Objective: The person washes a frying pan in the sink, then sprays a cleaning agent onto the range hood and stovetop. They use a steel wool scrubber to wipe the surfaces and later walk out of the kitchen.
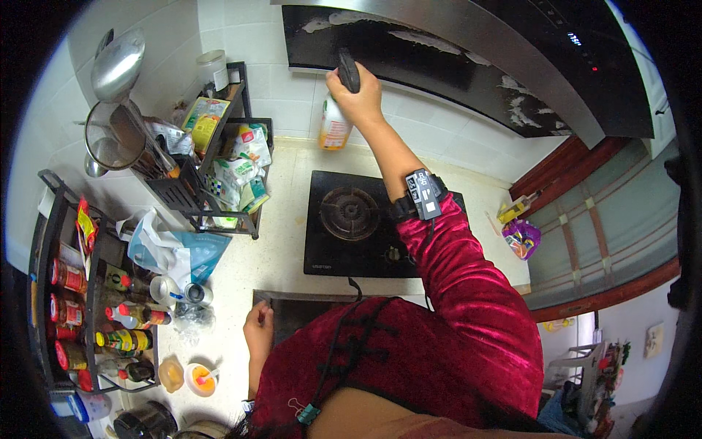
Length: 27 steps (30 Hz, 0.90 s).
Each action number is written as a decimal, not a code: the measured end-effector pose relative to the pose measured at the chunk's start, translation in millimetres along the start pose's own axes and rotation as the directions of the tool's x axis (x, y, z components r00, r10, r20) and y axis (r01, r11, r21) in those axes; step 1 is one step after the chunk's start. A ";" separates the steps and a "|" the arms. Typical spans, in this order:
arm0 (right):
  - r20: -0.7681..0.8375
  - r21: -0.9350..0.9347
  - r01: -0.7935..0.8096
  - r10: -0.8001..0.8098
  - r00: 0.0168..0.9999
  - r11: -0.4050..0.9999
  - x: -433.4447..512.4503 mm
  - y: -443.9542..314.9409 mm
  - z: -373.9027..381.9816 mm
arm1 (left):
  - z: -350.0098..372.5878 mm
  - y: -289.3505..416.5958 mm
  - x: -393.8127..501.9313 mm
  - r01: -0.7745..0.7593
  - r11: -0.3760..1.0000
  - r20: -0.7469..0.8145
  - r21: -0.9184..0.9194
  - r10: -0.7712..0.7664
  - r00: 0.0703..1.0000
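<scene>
My right hand (pixel 364 96) is raised in front of the range hood and grips the neck of a white spray bottle (pixel 335 123) with a black trigger head and orange liquid in its lower part. White foam streaks mark the hood's black glass panel (pixel 384 55). Below the raised arm lies a black gas cooktop (pixel 329 252), its round burner bare. My left hand (pixel 259 324) hangs low by the counter's front edge, fingers curled, with nothing visible in it.
A spice rack (pixel 249 219) with packets stands at the left wall, near hanging ladles and a strainer (pixel 115 134). Jars and bottles fill a lower black rack (pixel 98 252). An oil bottle (pixel 515 209) and a purple packet (pixel 521 240) lie right of the cooktop.
</scene>
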State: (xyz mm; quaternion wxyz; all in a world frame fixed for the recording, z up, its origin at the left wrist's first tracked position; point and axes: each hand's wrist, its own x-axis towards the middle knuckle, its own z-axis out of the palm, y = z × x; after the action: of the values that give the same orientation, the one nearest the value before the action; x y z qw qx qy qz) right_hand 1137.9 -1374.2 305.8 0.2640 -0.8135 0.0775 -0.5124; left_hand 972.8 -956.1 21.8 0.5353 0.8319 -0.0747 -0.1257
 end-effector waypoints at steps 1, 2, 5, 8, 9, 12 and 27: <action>-0.031 0.033 0.022 -0.021 0.999 0.999 0.2 5.9 -4.2 | -0.7 1.4 -0.3 0.034 0.999 0.003 0.001 -0.034 0.999; -0.065 0.058 0.034 -0.030 0.997 0.998 0.0 12.8 -10.1 | -1.0 3.1 -0.7 0.026 1.000 -0.001 0.004 -0.026 1.000; -0.090 0.009 -0.122 0.123 0.988 0.992 -4.3 40.1 -42.4 | -0.4 8.5 -1.8 0.066 0.997 0.000 0.037 -0.066 0.998; -0.216 0.009 -0.194 0.191 0.957 0.981 -8.2 67.6 -75.2 | 2.1 9.9 0.8 0.035 0.997 0.012 0.062 -0.036 0.999; -0.258 -0.008 -0.171 0.164 0.952 0.985 -8.4 76.9 -88.5 | 3.5 9.3 2.9 0.018 0.998 0.027 0.054 -0.019 0.999; -0.383 0.085 -0.169 0.189 0.904 0.982 -4.8 103.1 -123.8 | 11.0 6.8 9.4 0.014 0.999 0.055 0.032 -0.016 0.998; -0.476 -0.101 -0.250 0.174 0.862 0.963 -13.0 134.2 -221.7 | 39.8 9.3 22.8 -0.079 0.995 0.152 0.056 0.069 0.986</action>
State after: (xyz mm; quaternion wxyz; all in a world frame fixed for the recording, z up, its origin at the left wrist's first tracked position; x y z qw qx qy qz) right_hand 957.4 -1560.6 301.5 0.2269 -0.6728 0.2680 -0.6512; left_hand 983.2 -1000.5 11.5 0.5066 0.8328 -0.1496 -0.1657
